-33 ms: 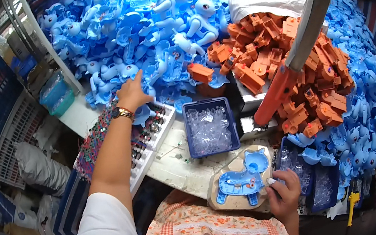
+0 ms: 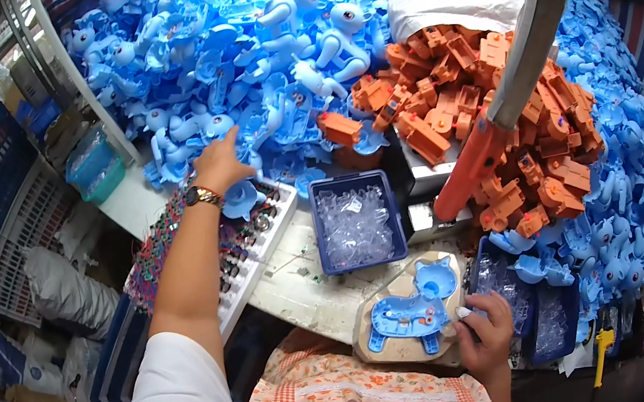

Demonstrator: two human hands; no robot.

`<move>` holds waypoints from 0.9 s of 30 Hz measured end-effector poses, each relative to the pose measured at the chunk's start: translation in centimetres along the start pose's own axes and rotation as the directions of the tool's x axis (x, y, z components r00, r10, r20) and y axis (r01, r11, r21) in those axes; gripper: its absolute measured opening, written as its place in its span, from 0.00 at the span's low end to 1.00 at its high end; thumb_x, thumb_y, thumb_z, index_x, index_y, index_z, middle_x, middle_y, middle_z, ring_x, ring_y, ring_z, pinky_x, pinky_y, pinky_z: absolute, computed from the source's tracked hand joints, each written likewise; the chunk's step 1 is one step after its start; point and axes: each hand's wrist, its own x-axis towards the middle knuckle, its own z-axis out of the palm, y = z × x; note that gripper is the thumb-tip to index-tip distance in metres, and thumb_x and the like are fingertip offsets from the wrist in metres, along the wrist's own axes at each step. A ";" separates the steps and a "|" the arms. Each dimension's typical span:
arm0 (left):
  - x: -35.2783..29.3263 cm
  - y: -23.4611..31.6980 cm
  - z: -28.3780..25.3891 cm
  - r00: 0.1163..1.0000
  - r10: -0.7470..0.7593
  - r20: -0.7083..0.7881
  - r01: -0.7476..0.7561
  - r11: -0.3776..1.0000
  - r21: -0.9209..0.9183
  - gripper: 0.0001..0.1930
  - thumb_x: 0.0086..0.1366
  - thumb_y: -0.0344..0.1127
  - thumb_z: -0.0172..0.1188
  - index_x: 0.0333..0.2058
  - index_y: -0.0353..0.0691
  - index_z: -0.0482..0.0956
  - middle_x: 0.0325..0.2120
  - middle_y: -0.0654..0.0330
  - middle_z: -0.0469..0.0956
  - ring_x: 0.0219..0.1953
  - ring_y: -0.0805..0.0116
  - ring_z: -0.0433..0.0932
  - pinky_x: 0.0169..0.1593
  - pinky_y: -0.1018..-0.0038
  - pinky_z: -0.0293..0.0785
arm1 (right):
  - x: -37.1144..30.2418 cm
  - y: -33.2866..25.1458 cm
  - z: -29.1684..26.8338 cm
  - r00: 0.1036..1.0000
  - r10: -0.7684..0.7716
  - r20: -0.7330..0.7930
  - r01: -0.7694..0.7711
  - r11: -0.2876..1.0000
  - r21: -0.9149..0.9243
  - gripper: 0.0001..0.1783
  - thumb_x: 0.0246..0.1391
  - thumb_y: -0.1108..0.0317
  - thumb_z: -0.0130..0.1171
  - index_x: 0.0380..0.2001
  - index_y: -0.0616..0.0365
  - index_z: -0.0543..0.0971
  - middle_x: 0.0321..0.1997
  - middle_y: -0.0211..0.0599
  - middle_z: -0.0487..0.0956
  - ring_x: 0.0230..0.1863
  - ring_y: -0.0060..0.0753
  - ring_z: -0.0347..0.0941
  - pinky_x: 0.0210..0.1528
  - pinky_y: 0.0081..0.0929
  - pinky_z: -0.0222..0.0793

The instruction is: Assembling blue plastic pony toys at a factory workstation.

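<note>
My left hand reaches to the near edge of a heap of blue plastic toy animal shells. Its fingers are stretched toward the shells, thumb apart, and nothing shows in its grasp. Beside a tan holding block my right hand rests with loosely bent fingers, a gap between thumb and index finger. Something small and white shows at the index fingertip. In the block lies one blue toy animal half-shell, hollow side up, with a few small fittings inside.
A dark blue bin of clear plastic parts stands mid-table. Under my left forearm lies a white foam tray with small parts and coloured wires. Orange plastic housings pile up at right, behind a slanting metal post.
</note>
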 end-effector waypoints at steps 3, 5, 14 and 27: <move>0.4 -1.7 -1.1 0.999 0.037 0.014 -0.035 0.993 -0.115 0.45 0.37 0.44 0.74 0.60 0.56 0.68 0.45 0.49 0.78 0.46 0.49 0.78 0.48 0.61 0.75 | -0.1 0.5 -0.3 1.000 0.010 -0.017 -0.011 1.000 -0.020 0.09 0.39 0.70 0.66 0.27 0.57 0.80 0.42 0.40 0.78 0.44 0.47 0.75 0.55 0.53 0.64; -0.2 -0.4 -3.0 0.999 0.031 -0.028 -0.031 0.999 0.012 0.43 0.38 0.40 0.72 0.59 0.57 0.70 0.45 0.50 0.78 0.43 0.50 0.79 0.44 0.62 0.76 | 0.0 0.9 -0.4 0.999 0.016 -0.037 -0.018 0.999 -0.043 0.09 0.39 0.70 0.67 0.27 0.57 0.80 0.41 0.40 0.78 0.43 0.46 0.75 0.55 0.53 0.64; 7.0 10.5 -14.8 0.725 0.135 -0.676 -0.356 0.913 -0.198 0.45 0.48 0.60 0.69 0.62 0.46 0.66 0.52 0.40 0.71 0.49 0.46 0.76 0.49 0.60 0.75 | 1.0 1.2 -0.5 0.998 0.024 -0.053 -0.026 0.999 -0.041 0.08 0.38 0.71 0.67 0.26 0.57 0.80 0.40 0.39 0.79 0.43 0.45 0.76 0.55 0.53 0.65; 12.0 15.8 -6.1 0.666 0.481 -0.570 -0.383 0.877 0.292 0.26 0.54 0.51 0.64 0.52 0.52 0.76 0.54 0.52 0.71 0.59 0.52 0.65 0.58 0.47 0.62 | -0.2 1.6 -1.0 0.996 0.073 -0.056 -0.075 0.997 -0.035 0.08 0.38 0.74 0.65 0.27 0.59 0.79 0.39 0.42 0.79 0.42 0.49 0.75 0.55 0.52 0.65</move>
